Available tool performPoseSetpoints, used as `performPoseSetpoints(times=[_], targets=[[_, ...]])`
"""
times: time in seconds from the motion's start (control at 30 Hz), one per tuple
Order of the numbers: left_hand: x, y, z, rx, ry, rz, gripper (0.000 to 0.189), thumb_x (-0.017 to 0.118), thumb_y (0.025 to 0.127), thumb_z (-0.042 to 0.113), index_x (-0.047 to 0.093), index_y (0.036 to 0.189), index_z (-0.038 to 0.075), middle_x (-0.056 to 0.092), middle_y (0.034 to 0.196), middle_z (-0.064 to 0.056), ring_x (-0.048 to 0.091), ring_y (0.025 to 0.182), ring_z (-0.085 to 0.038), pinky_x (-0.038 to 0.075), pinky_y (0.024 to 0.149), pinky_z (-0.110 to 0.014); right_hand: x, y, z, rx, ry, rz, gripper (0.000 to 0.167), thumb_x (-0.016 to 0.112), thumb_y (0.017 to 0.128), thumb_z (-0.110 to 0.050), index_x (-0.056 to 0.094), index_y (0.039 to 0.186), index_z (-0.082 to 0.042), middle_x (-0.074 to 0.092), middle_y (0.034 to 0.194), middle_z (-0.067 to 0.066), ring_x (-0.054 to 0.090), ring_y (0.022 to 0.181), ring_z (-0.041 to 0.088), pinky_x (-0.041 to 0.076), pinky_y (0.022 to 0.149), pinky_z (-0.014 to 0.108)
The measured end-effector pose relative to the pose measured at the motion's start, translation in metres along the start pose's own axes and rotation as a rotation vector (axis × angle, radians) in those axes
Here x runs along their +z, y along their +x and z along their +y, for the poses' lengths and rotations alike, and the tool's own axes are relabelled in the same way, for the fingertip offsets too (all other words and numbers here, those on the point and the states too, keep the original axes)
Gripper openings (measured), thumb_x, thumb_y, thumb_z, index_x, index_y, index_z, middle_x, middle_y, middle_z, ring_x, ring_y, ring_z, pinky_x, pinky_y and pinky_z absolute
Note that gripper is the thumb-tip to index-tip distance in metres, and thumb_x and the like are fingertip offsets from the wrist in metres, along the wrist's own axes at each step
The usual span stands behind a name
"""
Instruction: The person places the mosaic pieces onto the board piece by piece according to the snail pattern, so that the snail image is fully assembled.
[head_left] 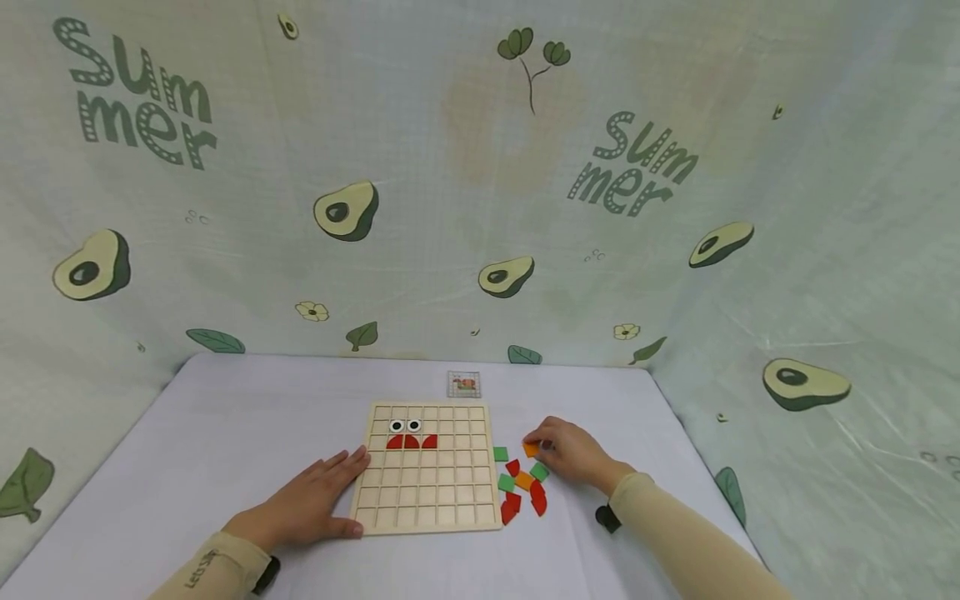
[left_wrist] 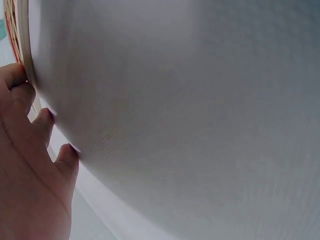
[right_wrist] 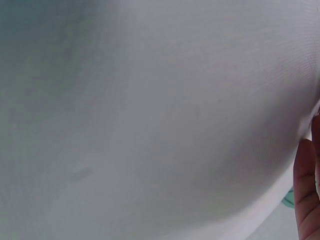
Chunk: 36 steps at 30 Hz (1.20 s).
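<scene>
A wooden grid board (head_left: 427, 492) lies on the table. Two round eye tiles (head_left: 405, 426) sit in its upper rows, with three red quarter-round tiles (head_left: 412, 442) just below them. With fingers spread and straight, my left hand (head_left: 311, 500) rests on the table at the board's left edge; in the left wrist view its fingertips touch the board's side. Right of the board, my right hand (head_left: 573, 450) pinches an orange square tile (head_left: 531, 449) between thumb and fingers. Only a few fingers (right_wrist: 305, 185) show at the edge of the right wrist view.
Loose tiles lie by the board's right side: green squares (head_left: 506, 482), another orange tile (head_left: 524, 481) and several red pieces (head_left: 538, 498). A small picture card (head_left: 464, 384) with a red and green figure lies behind the board. Printed cloth (head_left: 420, 292) hangs behind the table.
</scene>
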<state>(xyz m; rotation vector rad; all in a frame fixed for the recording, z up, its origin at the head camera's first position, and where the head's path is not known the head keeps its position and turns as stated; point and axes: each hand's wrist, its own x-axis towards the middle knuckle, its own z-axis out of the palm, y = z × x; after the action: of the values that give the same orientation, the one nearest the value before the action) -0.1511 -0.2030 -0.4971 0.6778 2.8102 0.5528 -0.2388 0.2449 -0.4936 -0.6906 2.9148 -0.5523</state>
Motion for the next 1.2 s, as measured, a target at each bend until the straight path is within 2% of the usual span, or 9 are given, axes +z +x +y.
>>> performPoseSetpoints(times=[0.47, 0.83, 1.2], targets=[[-0.002, -0.001, 0.001, 0.012, 0.016, 0.002, 0.106, 0.075, 0.076, 0.063, 0.036, 0.154, 0.003, 0.031, 0.160, -0.012, 0.028, 0.144, -0.040, 0.024, 0.114, -0.062, -0.001, -0.001, -0.003, -0.007, -0.023, 0.015, 0.028, 0.076, 0.091, -0.021, 0.075, 0.118, -0.024, 0.058, 0.102, -0.010, 0.055, 0.091, 0.009, 0.055, 0.085, 0.032], [0.000, -0.001, -0.003, 0.037, 0.002, 0.016, 0.106, 0.073, 0.076, 0.065, 0.036, 0.154, 0.003, 0.031, 0.160, -0.013, 0.029, 0.143, -0.042, 0.024, 0.114, -0.063, -0.002, 0.001, -0.003, -0.022, -0.028, 0.022, 0.026, 0.075, 0.091, -0.022, 0.074, 0.118, -0.023, 0.057, 0.100, -0.011, 0.052, 0.086, 0.008, 0.052, 0.076, 0.026], [0.000, -0.001, -0.003, 0.025, 0.002, 0.006, 0.106, 0.072, 0.076, 0.066, 0.036, 0.154, 0.004, 0.030, 0.160, -0.012, 0.028, 0.144, -0.041, 0.023, 0.114, -0.062, -0.010, 0.009, -0.018, -0.038, -0.019, 0.016, 0.025, 0.073, 0.093, -0.023, 0.074, 0.118, -0.023, 0.058, 0.103, -0.011, 0.053, 0.090, 0.010, 0.053, 0.082, 0.028]])
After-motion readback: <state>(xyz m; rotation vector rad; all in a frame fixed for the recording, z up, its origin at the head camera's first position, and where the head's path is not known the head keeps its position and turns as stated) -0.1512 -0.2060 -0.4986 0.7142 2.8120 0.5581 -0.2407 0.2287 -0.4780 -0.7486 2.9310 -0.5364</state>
